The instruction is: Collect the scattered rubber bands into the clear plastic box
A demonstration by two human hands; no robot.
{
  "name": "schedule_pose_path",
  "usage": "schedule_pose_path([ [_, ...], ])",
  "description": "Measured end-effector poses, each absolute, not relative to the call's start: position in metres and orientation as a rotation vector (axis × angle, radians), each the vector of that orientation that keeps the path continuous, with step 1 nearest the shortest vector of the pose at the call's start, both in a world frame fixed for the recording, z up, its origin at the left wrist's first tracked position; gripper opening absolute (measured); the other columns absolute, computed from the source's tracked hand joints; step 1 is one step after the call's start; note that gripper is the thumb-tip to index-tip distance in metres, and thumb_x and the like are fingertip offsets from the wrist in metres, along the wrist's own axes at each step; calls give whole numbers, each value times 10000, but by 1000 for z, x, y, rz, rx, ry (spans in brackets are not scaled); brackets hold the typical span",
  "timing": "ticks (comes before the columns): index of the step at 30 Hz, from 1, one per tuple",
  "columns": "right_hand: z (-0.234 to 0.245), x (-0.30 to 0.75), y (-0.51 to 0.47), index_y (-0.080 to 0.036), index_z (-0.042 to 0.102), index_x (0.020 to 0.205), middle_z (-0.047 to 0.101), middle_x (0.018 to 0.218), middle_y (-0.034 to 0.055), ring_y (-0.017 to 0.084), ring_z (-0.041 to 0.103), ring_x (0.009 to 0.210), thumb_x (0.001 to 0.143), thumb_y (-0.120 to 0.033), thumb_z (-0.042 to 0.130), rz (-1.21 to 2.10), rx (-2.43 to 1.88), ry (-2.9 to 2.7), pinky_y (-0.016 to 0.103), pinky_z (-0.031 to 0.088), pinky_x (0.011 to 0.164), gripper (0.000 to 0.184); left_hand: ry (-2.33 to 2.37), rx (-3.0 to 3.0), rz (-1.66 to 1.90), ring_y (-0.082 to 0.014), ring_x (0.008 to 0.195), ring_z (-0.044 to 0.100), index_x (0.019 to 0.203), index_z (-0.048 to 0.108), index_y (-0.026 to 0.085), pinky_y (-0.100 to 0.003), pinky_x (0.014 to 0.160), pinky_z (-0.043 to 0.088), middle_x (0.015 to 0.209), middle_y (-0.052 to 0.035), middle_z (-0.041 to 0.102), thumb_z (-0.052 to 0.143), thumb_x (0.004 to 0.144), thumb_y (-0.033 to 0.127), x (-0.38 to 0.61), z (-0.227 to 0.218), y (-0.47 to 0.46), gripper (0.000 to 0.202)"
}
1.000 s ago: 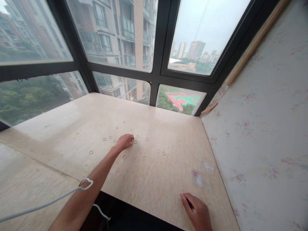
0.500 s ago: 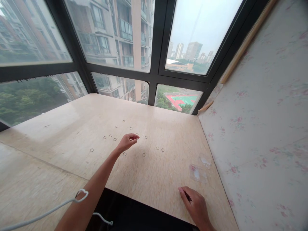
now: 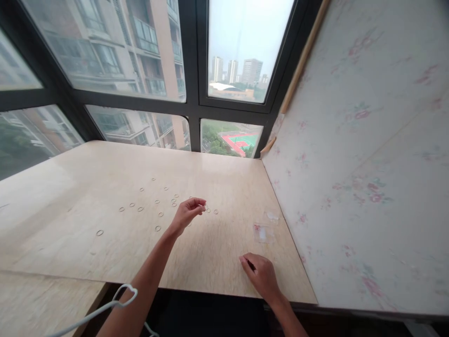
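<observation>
1. Hanging below the near edge of the counter (image 3: pixel 87 178), a white cable (image 3: pixel 115 299) loops beside the left forearm, clear of the work surface.
2. Right hand (image 3: pixel 261 276): rests on the counter close to its near edge, fingers curled. A thin dark line shows between thumb and forefinger. Whether it is a held item or only shadow cannot be told.
3. 2 clear plastic bags (image 3: pixel 262 232) lie flat just beyond the right hand, near the flowered wall (image 3: pixel 351 164), and touch neither hand.
4. Left hand (image 3: pixel 187 213): raised above the counter, with thumb and forefinger closed narrow on 1 small ring (image 3: pixel 205 207).
5. Loose rings (image 3: pixel 140 208) lie scattered singly to the left of and beyond the left hand. Some are just beside it, and 1 lies well apart to the left.
6. Windows (image 3: pixel 242 47) close off the far side.
7. Risks, as judged:
   - The small ring is held by the fingertips only, so a slight slackening would drop it among the loose rings, where it would be hard to tell apart.
   - A low sweep of the left forearm could scatter rings toward the near edge.
   - The bags look light, so a brush from the right hand could shift them.
</observation>
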State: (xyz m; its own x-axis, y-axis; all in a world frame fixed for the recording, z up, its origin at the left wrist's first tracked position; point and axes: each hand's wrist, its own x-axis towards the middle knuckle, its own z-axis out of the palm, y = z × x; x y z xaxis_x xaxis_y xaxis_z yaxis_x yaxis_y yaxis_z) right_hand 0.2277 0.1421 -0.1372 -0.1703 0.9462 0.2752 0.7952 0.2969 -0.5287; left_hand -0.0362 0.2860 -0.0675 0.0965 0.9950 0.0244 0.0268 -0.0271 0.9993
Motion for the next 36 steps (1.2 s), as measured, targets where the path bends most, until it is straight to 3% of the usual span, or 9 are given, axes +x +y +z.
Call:
schedule_pose_path([
  [19,-134,233,145,-170,564,653,554,592,-16,104,493,564,910,-303,476,556,-1554,-1824,231,288,566,303,971,1371,881,-110,646,559,833,662,131,-225,598,426,715,-28,635,652,722,273,119,-90,274,181],
  [36,-132,235,147,-170,535,633,536,576,-26,91,487,549,904,-277,485,614,-1512,-1785,227,293,555,296,1067,1843,786,-114,637,561,877,684,180,-231,611,425,821,-23,693,582,774,230,164,-100,285,153],
])
